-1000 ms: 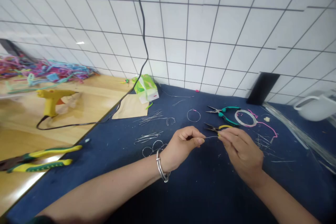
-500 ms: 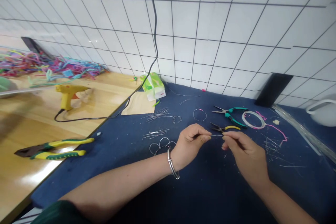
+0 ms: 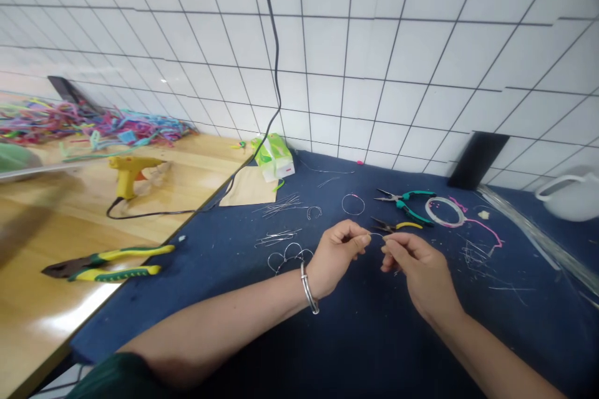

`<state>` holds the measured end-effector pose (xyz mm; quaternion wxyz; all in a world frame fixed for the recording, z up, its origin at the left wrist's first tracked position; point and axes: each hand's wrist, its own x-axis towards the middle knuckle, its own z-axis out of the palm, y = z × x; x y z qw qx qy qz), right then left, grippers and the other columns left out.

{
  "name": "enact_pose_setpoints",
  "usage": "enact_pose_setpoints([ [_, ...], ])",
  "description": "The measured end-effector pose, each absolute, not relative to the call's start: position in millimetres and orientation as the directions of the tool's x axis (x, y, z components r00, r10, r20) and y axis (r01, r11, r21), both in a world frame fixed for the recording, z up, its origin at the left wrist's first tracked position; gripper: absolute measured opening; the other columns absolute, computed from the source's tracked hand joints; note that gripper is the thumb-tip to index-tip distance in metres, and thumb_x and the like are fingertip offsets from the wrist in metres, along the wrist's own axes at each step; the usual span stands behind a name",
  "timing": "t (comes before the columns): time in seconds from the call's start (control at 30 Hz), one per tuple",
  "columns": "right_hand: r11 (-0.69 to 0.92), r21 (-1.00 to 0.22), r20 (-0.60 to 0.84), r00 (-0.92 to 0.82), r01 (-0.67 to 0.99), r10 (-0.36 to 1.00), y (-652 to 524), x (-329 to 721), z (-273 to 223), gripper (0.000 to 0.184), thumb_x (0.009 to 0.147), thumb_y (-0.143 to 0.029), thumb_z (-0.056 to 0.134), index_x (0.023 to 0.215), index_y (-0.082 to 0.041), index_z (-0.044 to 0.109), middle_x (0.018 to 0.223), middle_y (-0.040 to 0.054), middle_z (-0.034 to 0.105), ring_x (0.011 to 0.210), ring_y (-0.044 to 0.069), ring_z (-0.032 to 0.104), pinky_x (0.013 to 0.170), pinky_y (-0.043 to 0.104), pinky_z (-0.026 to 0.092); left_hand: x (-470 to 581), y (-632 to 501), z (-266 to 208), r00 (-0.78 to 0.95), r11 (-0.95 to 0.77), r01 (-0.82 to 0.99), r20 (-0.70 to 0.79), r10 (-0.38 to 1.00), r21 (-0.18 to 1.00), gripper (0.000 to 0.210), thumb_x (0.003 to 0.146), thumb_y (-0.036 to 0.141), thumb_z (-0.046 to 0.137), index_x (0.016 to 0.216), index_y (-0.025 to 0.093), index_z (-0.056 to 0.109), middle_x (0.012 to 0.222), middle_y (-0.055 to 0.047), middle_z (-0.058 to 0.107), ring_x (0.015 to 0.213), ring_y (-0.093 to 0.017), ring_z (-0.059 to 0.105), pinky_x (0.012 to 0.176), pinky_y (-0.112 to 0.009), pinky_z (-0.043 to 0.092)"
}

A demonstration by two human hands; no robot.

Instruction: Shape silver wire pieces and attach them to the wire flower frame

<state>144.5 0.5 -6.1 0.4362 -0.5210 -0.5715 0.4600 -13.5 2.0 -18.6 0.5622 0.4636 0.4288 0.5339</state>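
Between my two hands stretches a short piece of thin silvery wire (image 3: 377, 235), slightly bowed upward. My left hand (image 3: 337, 255), with a silver bangle on its wrist, pinches one end between thumb and forefinger. The other end is pinched by my right hand (image 3: 416, 265), its remaining fingers curled under. Just beyond the hands lie small yellow-handled pliers (image 3: 397, 225) and teal-handled pliers (image 3: 414, 204). A wire ring (image 3: 353, 204) with a pink bit on it rests behind them. Left of my left hand is a shape of looped wire (image 3: 283, 257), partly hidden by it.
Cut wires (image 3: 278, 237) lie on the dark blue cloth (image 3: 210, 299). At left are large green-yellow pliers (image 3: 112, 262) and a yellow glue gun (image 3: 128, 174) with its cord. A tissue pack (image 3: 276, 159) stands at the back; a white spool (image 3: 447, 212) and white jug (image 3: 571, 196) are right.
My hands have drawn a little closer together, and the wire between them now bows more. The view has shifted slightly; the tools and wires on the cloth stay in place.
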Motion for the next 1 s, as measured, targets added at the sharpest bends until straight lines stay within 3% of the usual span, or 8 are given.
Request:
enact_pose_setpoints([
  [0.17, 0.296, -0.811, 0.217, -0.211, 0.504, 0.953, -2, 146, -2, 0.017, 0.083, -0.031, 0.052, 0.089, -0.021, 0.064, 0.067, 0.0001, 0.062, 0.059, 0.014, 0.059, 0.061, 0.027, 0.049, -32, -8, -17, 0.189, 0.062, -0.078, -0.047, 0.981, 0.995, 0.013, 0.079, 0.026, 0.058, 0.075, 0.014, 0.057, 0.065, 0.001, 0.054, 0.058, -0.008, 0.048, 0.054, -0.020, 0.038],
  [0.33, 0.570, -0.593, 0.395, -0.411, 0.570, 0.822, -3, 144, -11, 0.018, 0.085, -0.023, 0.048, 0.092, -0.024, 0.064, 0.082, 0.0016, 0.065, 0.075, 0.016, 0.061, 0.069, 0.028, 0.048, -47, -23, -11, 0.276, 0.090, -0.031, -0.078, 0.958, 0.995, 0.017, 0.082, 0.030, 0.054, 0.080, 0.014, 0.060, 0.072, -0.002, 0.059, 0.062, -0.010, 0.053, 0.056, -0.021, 0.039],
  [0.63, 0.648, -0.462, 0.464, -0.458, 0.605, 0.758, -12, 142, -5, 0.013, 0.086, -0.017, 0.046, 0.087, -0.021, 0.058, 0.078, 0.0017, 0.062, 0.072, 0.014, 0.058, 0.069, 0.027, 0.046, -46, -31, 1, 0.334, 0.113, -0.034, -0.095, 0.938, 0.993, 0.012, 0.080, 0.024, 0.056, 0.076, 0.013, 0.058, 0.063, 0.001, 0.055, 0.052, -0.007, 0.044, 0.052, -0.020, 0.036],
  [0.77, 0.642, -0.487, 0.434, -0.473, 0.592, 0.767, -12, 142, -4, 0.013, 0.086, -0.019, 0.046, 0.087, -0.021, 0.058, 0.078, 0.0015, 0.061, 0.072, 0.014, 0.058, 0.069, 0.027, 0.046, -47, -30, 4, 0.328, 0.084, 0.050, -0.096, 0.940, 0.995, 0.012, 0.080, 0.022, 0.053, 0.073, 0.014, 0.055, 0.062, 0.001, 0.053, 0.052, -0.007, 0.041, 0.050, -0.019, 0.033],
  [0.87, 0.583, -0.588, 0.387, -0.438, 0.560, 0.811, -11, 143, -2, 0.015, 0.086, -0.024, 0.047, 0.095, -0.021, 0.058, 0.085, 0.0023, 0.062, 0.076, 0.014, 0.060, 0.071, 0.027, 0.047, -66, -22, 13, 0.377, 0.051, 0.181, -0.117, 0.919, 0.982, 0.010, 0.081, 0.022, 0.051, 0.075, 0.015, 0.055, 0.064, 0.001, 0.054, 0.054, -0.008, 0.044, 0.050, -0.020, 0.035],
  [1.0, 0.442, -0.737, 0.265, -0.384, 0.510, 0.884, -8, 144, -8, 0.026, 0.087, -0.029, 0.044, 0.111, -0.022, 0.052, 0.097, 0.0041, 0.061, 0.080, 0.015, 0.060, 0.071, 0.027, 0.049, -120, -4, 26, 0.366, -0.216, 0.447, 0.043, 0.930, 0.868, 0.013, 0.083, 0.023, 0.049, 0.078, 0.016, 0.059, 0.070, 0.000, 0.057, 0.062, -0.010, 0.049, 0.058, -0.021, 0.040],
])
